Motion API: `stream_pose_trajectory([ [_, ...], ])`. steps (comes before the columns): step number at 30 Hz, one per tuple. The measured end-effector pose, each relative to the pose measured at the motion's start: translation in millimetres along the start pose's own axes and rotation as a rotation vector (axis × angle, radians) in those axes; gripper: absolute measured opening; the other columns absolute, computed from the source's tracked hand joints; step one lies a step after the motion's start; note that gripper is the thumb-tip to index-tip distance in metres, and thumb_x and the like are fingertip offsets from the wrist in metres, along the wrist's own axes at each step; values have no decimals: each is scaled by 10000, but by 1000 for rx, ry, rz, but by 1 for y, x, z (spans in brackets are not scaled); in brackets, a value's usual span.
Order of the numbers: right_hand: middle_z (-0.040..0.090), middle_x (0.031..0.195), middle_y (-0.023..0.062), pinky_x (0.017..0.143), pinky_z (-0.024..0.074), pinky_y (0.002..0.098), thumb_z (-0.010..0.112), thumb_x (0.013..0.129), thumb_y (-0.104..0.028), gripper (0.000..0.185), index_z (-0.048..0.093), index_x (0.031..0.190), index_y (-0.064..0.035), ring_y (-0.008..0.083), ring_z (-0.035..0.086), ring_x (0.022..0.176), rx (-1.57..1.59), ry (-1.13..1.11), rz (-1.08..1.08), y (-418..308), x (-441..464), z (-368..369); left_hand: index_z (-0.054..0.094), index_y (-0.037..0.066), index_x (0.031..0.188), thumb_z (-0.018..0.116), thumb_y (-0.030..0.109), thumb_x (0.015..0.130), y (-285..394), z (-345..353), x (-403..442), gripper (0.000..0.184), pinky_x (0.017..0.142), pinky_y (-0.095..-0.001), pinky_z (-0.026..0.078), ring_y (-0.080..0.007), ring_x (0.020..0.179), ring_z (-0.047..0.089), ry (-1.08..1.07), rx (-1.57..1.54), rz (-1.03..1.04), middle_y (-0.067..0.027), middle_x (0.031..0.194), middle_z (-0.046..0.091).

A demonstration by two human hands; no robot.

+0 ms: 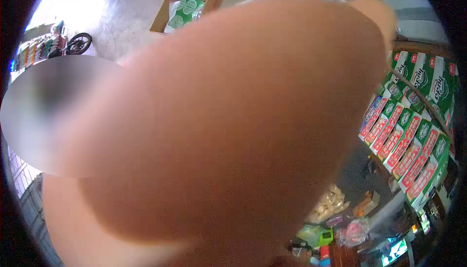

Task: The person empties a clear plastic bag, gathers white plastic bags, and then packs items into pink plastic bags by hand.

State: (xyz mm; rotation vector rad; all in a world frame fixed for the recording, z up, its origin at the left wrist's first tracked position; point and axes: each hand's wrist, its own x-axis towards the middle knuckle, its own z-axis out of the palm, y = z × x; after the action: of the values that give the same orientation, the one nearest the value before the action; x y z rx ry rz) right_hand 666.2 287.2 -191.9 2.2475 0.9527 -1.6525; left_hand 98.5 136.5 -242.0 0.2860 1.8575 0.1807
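Observation:
Bare skin of a hand or arm [228, 121] fills the middle of the head view, very near the lens and badly blurred. I cannot tell whether it belongs to my left or my right side. A paler strip of skin [377, 16] shows behind its upper right end, and more pale skin [92, 223] shows at the lower left. No fingers can be made out clearly, and whatever they may hold is hidden.
Green and white cartons [413, 131] are stacked at the right. An open cardboard box [163, 16] holding green packaging lies on the floor at the top. Plastic bags [355, 232] and a lit screen [394, 252] are lower right. A wheel [79, 43] stands upper left, above a blurred oval.

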Motion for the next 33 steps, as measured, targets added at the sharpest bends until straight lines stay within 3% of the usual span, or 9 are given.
stream_pose_trajectory([
  [8, 601, 916, 110, 604, 478, 379, 559, 820, -247, 283, 516, 1047, -83, 235, 582, 716, 183, 81, 79, 113, -51, 35, 412, 27, 1264, 463, 268, 869, -119, 72, -93, 466, 838, -376, 396, -274, 1089, 482, 111, -135, -125, -166, 1197, 490],
  [16, 600, 904, 81, 565, 481, 350, 551, 831, -222, 240, 517, 1028, -90, 193, 578, 696, 475, 132, 61, 159, -77, 153, 385, 21, 1285, 456, 280, 876, -109, 9, -43, 489, 898, -369, 346, -283, 1138, 437, 153, 79, 84, -177, 1244, 448],
  [21, 600, 898, 67, 545, 482, 335, 547, 836, -209, 218, 517, 1019, -94, 172, 576, 686, 894, 362, 98, 211, -111, 202, 368, 18, 1297, 451, 288, 881, -9, -71, 6, 503, 936, -365, 316, -288, 1168, 409, 143, 224, 342, -184, 1273, 421],
  [22, 603, 876, 71, 507, 477, 318, 543, 840, -189, 213, 530, 1020, -77, 162, 584, 683, 710, 384, 61, 201, -133, 201, 364, 17, 1300, 451, 289, 882, 19, -86, 16, 506, 944, -364, 309, -289, 1174, 403, 118, 253, 391, -185, 1279, 416],
  [24, 602, 884, 69, 576, 470, 372, 501, 857, -252, 242, 523, 1047, -103, 205, 583, 726, 749, 432, 114, 226, -166, 218, 357, 16, 1305, 449, 292, 884, 72, -100, 31, 512, 959, -363, 297, -291, 1186, 392, 58, 322, 460, -188, 1291, 406],
  [25, 598, 914, 64, 682, 468, 443, 465, 872, -335, 279, 502, 1073, -145, 258, 574, 772, 972, 470, 165, 237, -172, 237, 354, 15, 1308, 448, 294, 885, 94, -103, 41, 515, 966, -362, 291, -292, 1192, 386, 27, 360, 486, -189, 1296, 400],
  [29, 570, 1106, 93, 541, 485, 370, 426, 891, -353, 357, 444, 1190, -159, 191, 566, 680, 1004, 803, 338, 220, -204, 272, 341, 12, 1318, 444, 300, 888, 185, -110, 84, 527, 996, -358, 266, -296, 1217, 364, -73, 585, 600, -195, 1320, 379],
  [32, 203, 1444, 114, 968, 247, 550, 427, 730, -710, 930, 153, 1405, -133, 308, 209, 1307, 1299, 766, 282, 141, -231, 234, 330, 10, 1325, 441, 305, 891, 271, -105, 122, 537, 1019, -356, 248, -299, 1235, 347, -92, 733, 794, -199, 1337, 364],
  [33, 145, 1464, 110, 1016, 145, 544, 419, 731, -719, 939, 128, 1414, -144, 306, 97, 1344, 1458, 789, 167, 102, -239, 214, 327, 9, 1328, 440, 306, 892, 305, -99, 136, 540, 1026, -355, 242, -300, 1241, 341, -91, 748, 926, -200, 1343, 358],
])
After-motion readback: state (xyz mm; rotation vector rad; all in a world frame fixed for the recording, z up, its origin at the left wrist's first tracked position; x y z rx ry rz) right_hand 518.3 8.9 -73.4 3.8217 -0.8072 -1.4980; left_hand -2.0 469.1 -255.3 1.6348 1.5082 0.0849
